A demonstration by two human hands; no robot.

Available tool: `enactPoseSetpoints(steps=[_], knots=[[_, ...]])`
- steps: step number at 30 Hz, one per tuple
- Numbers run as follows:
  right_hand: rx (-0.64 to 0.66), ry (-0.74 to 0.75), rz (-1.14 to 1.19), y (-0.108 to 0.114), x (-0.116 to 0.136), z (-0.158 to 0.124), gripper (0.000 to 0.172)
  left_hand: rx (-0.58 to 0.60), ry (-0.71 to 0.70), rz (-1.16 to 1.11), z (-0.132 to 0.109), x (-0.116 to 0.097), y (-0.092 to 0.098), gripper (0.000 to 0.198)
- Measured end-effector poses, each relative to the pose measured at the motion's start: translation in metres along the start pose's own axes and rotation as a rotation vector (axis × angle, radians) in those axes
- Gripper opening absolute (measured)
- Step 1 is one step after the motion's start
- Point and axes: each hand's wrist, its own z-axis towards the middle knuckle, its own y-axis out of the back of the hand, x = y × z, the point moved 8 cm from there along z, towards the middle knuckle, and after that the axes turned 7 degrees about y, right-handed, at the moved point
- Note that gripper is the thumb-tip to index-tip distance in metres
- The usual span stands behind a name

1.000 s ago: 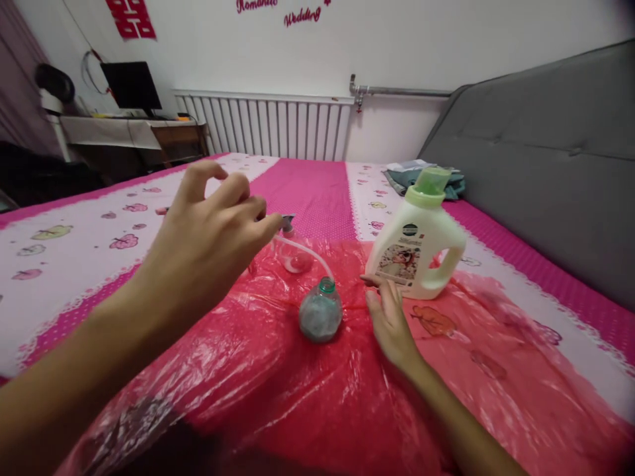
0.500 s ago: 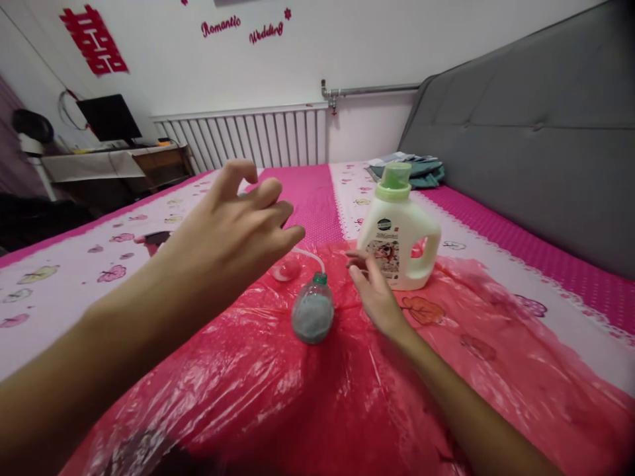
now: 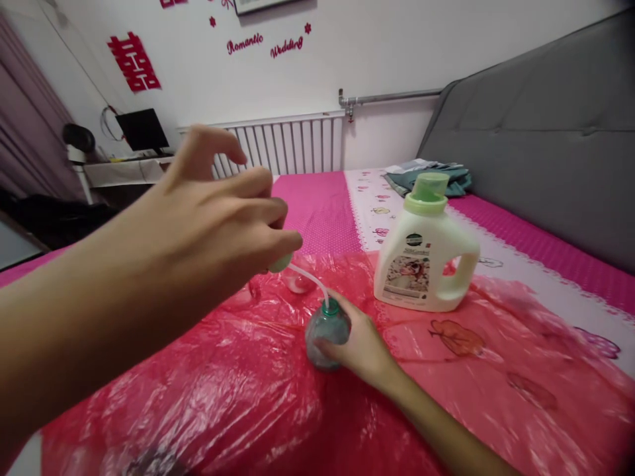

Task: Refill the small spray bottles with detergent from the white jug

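My left hand [image 3: 223, 211] is raised at centre left with its fingers curled. Under them a pale green cap-like piece [image 3: 281, 263] shows in part; the rest is hidden by the hand. A thin white tube [image 3: 312, 276] curves from that piece down into the green neck of a small, round, clear bottle [image 3: 322, 327] with greyish contents. My right hand [image 3: 364, 344] is wrapped round this bottle from the right, thumb in front. The bottle stands upright on a red plastic sheet [image 3: 238, 390].
A cream detergent jug [image 3: 424, 264] with a green cap stands behind my right hand. Behind the small bottle lies a clear rounded object [image 3: 300, 283]. Folded clothes [image 3: 429, 175] lie near the grey headboard [image 3: 536, 125]; a radiator [image 3: 297, 142] is at the wall.
My right hand has moved from beside the detergent jug to the small bottle and closed round it. The left hand stays raised, with the tube's end now in the bottle's neck. The view has shifted left.
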Motion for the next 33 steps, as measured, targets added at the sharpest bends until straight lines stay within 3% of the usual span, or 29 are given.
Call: enactPoseSetpoints(steps=[4, 9, 12, 15, 18, 20, 26, 33], knots=[[0.028, -0.011, -0.005, -0.006, -0.007, -0.006, 0.09, 0.245, -0.162, 0.103, 0.008, -0.037, -0.043, 0.014], [0.089, -0.018, -0.057, -0.004, -0.015, -0.008, 0.097, 0.243, -0.193, 0.076, 0.014, -0.063, -0.098, 0.012], [0.098, -0.048, -0.139, 0.003, -0.018, -0.007, 0.089, 0.321, -0.16, -0.011, 0.014, -0.066, -0.113, 0.015], [0.101, -0.057, -0.222, 0.01, -0.016, 0.004, 0.074, 0.362, -0.109, -0.128, 0.02, -0.064, -0.108, 0.016], [0.126, -0.029, -0.279, 0.019, -0.01, 0.026, 0.059, 0.317, -0.041, -0.288, 0.037, -0.052, -0.098, 0.011], [0.14, -0.01, -0.28, 0.027, -0.005, 0.044, 0.063, 0.317, 0.039, -0.415, 0.048, -0.037, -0.1, 0.012], [0.351, 0.064, -0.18, 0.032, -0.005, 0.079, 0.066, 0.431, 0.308, -0.667, 0.051, 0.0, -0.146, 0.009], [0.43, -0.006, -0.206, 0.022, -0.038, 0.072, 0.081, 0.483, 0.34, -0.688, 0.035, -0.004, -0.187, 0.006]])
